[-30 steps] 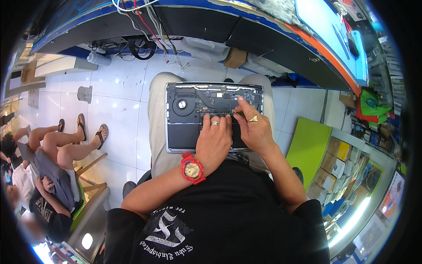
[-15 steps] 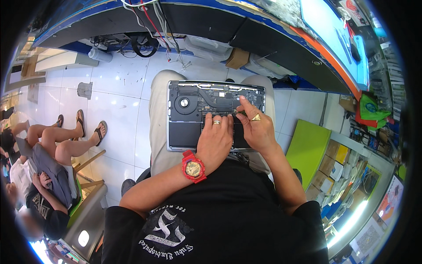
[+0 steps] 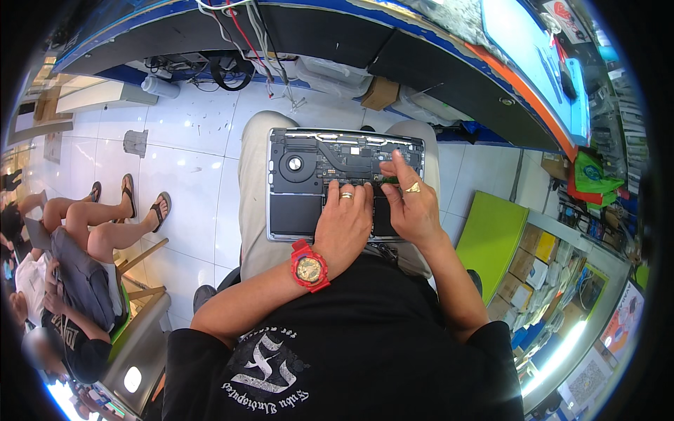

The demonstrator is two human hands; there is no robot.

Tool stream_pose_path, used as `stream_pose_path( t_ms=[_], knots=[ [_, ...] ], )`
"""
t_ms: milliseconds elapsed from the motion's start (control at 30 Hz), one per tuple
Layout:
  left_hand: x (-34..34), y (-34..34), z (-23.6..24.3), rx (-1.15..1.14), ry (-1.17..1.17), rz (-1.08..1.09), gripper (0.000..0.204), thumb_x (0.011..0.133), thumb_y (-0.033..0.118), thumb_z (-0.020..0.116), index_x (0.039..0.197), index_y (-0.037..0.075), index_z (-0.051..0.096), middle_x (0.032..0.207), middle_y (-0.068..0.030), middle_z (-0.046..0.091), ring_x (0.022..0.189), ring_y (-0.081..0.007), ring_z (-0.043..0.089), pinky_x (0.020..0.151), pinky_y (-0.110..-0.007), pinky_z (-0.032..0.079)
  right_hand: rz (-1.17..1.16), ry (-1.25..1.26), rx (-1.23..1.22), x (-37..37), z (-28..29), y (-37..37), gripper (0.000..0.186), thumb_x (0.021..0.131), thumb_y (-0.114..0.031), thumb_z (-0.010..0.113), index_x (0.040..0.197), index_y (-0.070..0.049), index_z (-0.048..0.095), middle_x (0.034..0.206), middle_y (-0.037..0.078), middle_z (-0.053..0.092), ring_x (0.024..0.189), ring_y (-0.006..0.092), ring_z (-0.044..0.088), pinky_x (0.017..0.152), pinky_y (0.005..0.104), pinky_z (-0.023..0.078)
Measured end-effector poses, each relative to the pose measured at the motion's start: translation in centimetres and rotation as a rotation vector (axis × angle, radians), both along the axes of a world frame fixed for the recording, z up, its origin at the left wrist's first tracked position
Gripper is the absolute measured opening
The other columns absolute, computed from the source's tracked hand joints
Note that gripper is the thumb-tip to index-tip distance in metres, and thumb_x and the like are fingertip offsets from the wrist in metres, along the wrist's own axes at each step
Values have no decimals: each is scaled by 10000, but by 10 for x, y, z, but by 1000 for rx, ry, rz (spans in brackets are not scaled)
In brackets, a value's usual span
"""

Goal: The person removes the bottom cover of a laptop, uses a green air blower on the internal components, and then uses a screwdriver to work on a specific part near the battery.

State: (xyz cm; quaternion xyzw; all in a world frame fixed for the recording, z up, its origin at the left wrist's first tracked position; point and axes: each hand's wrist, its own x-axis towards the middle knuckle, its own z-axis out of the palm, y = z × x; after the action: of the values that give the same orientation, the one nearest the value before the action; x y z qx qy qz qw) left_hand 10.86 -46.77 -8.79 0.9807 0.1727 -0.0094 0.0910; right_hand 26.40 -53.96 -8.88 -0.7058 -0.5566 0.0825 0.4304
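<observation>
An opened laptop [image 3: 344,170] with its inner parts bare lies across my lap. A round fan [image 3: 295,163] shows at its upper left, and black battery cells [image 3: 293,214] fill its near side. My left hand [image 3: 345,221] rests over the middle of the laptop, fingers stretched out and tips on the edge between the battery cells and the board. To its right, my right hand [image 3: 415,200] bends over the board with thumb and fingers drawn together. A small green bit [image 3: 390,179] shows between them; its kind cannot be made out. The parts under both hands are hidden.
A dark counter [image 3: 316,38] with hanging cables [image 3: 261,52] runs along the far side. On the right stand a green panel [image 3: 491,228] and a glass case [image 3: 544,281] with boxes. People with bare legs [image 3: 105,224] sit at the left.
My right hand has shifted slightly right, and its fingers have changed pose, with the green bit now showing. My left hand stays in place. At the left, a seated person's arms have moved.
</observation>
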Motion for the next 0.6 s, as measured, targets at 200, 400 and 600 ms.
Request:
stream_pose_path(
  t_ms=[200, 400, 600],
  knots=[
    [0, 0, 1, 10, 10, -4, 503, 948, 175, 576, 1379, -83, 589, 1052, -123, 626, 1084, -278, 600, 1102, -498, 415, 34, -122, -144, 8, 8, -8, 590, 881, 33, 752, 1446, -41, 601, 982, 143, 761, 869, 297, 748, 760, 367, 595],
    [0, 0, 2, -4, 17, 0, 503, 948, 180, 576, 1378, -80, 589, 1055, -123, 627, 1082, -276, 601, 1104, -494, 412, 54, -154, -145, 10, 6, -9, 593, 861, 24, 767, 1432, -28, 616, 967, 124, 757, 865, 295, 714, 788, 386, 567],
    [0, 0, 1, -10, 24, -5, 507, 948, 176, 577, 1383, -82, 584, 1064, -125, 629, 1078, -273, 601, 1108, -497, 407, 86, -77, -62, 7, 7, -1, 623, 869, 29, 755, 1464, -27, 583, 990, 127, 751, 896, 289, 703, 798, 379, 557]
  ],
)
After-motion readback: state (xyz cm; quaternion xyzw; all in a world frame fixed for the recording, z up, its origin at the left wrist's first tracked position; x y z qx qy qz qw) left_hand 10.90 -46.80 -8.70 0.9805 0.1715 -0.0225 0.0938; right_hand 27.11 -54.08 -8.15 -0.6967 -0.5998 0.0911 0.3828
